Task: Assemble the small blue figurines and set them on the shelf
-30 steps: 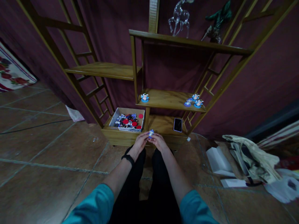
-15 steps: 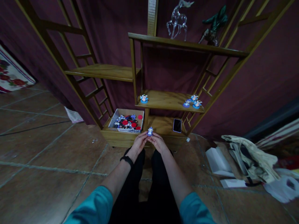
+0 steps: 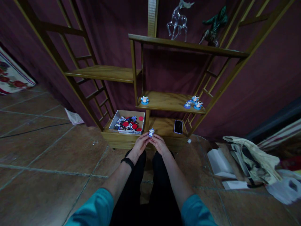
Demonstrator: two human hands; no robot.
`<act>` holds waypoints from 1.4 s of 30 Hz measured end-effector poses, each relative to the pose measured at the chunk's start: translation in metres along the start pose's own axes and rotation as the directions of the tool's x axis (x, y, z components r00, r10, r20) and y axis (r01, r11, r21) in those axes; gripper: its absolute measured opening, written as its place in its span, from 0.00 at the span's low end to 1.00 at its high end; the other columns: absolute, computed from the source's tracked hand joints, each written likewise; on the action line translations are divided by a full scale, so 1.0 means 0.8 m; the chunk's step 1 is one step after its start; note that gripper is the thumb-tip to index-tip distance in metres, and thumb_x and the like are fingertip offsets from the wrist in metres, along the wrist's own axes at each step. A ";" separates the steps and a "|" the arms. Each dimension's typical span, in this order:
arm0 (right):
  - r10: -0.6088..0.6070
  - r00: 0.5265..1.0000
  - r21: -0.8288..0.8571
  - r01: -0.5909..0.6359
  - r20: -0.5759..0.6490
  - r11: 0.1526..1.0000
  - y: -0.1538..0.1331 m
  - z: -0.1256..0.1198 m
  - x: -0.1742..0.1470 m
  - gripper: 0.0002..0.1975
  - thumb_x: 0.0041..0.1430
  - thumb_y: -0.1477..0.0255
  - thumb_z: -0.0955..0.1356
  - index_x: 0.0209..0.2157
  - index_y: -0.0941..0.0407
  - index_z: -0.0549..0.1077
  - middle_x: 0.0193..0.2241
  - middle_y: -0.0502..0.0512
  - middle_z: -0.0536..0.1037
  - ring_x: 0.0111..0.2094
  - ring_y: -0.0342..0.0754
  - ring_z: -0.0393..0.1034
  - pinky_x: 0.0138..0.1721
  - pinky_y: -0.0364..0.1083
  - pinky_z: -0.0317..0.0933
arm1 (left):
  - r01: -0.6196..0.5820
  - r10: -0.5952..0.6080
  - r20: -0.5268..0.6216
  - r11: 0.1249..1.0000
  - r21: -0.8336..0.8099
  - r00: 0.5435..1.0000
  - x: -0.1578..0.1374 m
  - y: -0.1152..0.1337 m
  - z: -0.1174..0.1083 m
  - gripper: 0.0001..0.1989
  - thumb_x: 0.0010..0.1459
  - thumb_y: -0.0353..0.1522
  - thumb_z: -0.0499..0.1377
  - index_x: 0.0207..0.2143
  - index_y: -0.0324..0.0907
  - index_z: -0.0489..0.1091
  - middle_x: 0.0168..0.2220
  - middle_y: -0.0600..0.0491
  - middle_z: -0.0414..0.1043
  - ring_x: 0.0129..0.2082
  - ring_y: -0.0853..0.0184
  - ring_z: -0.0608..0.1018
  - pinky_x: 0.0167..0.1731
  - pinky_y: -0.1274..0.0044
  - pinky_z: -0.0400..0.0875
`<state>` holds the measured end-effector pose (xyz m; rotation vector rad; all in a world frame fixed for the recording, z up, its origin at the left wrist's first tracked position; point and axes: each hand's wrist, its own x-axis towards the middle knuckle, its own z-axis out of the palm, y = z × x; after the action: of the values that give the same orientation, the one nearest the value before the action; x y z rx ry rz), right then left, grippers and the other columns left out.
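Observation:
A small white and purple-blue figurine stands upright between my fingertips, in front of the lowest shelf. My left hand pinches its base from the left, and my right hand pinches it from the right. Just beyond my left hand, a cardboard box holds a jumble of figurine pieces and red discs. On the shelf above, one figurine on a blue base stands at the left end. Three more figurines are grouped at the right end.
A phone lies on the lowest shelf at right. A glass deer and a dark green statue stand on the top shelf. A cloth bag, white boxes and a plastic bag lie on the floor at right.
Both hands stay on the figurine, almost still. The view has shifted very slightly; nothing on the shelves has moved.

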<state>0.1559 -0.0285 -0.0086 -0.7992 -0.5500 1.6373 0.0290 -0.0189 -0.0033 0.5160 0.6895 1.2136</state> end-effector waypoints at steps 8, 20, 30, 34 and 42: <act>-0.009 1.000 0.002 0.009 0.008 1.000 0.000 -0.001 0.001 0.13 0.41 0.76 0.74 0.33 0.58 0.75 0.30 0.52 0.79 0.31 0.42 0.72 0.40 0.45 0.68 | 0.045 -0.045 0.025 0.999 0.008 0.999 -0.003 0.001 0.000 0.15 0.48 0.22 0.62 0.41 0.37 0.73 0.34 0.49 0.77 0.31 0.71 0.77 0.35 0.79 0.70; 0.006 1.000 -0.007 -0.006 -0.012 1.000 0.001 -0.002 0.002 0.11 0.43 0.71 0.74 0.31 0.58 0.74 0.28 0.52 0.79 0.26 0.40 0.70 0.34 0.42 0.66 | 0.067 -0.067 0.025 0.998 -0.014 0.997 -0.001 0.001 0.000 0.14 0.50 0.23 0.61 0.42 0.35 0.72 0.34 0.47 0.77 0.32 0.68 0.78 0.36 0.77 0.71; 0.006 1.000 -0.011 -0.006 -0.025 1.000 0.002 -0.003 0.003 0.10 0.45 0.70 0.73 0.31 0.57 0.73 0.28 0.52 0.79 0.26 0.40 0.70 0.31 0.42 0.67 | 0.074 -0.074 0.044 0.997 -0.006 0.996 0.002 -0.001 -0.004 0.13 0.51 0.26 0.61 0.41 0.35 0.71 0.33 0.47 0.76 0.32 0.68 0.78 0.36 0.77 0.71; 0.005 0.999 -0.005 -0.005 -0.037 1.000 0.003 -0.003 0.004 0.10 0.46 0.70 0.73 0.31 0.58 0.73 0.28 0.52 0.78 0.25 0.40 0.70 0.32 0.42 0.67 | 0.063 -0.063 0.040 0.998 0.012 0.997 0.001 -0.001 -0.003 0.14 0.50 0.26 0.62 0.41 0.36 0.72 0.33 0.47 0.76 0.32 0.68 0.78 0.37 0.77 0.71; -0.015 0.998 -0.002 0.015 -0.053 1.000 0.001 -0.001 0.003 0.11 0.46 0.70 0.72 0.33 0.57 0.73 0.28 0.53 0.79 0.27 0.42 0.72 0.35 0.44 0.68 | -0.008 0.007 0.013 0.999 0.054 1.000 0.001 -0.004 -0.003 0.20 0.43 0.21 0.65 0.42 0.38 0.71 0.35 0.49 0.76 0.35 0.70 0.77 0.41 0.77 0.68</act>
<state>0.1558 -0.0266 -0.0106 -0.8350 -0.5185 1.5975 0.0297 -0.0189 -0.0072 0.5709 0.7115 1.2006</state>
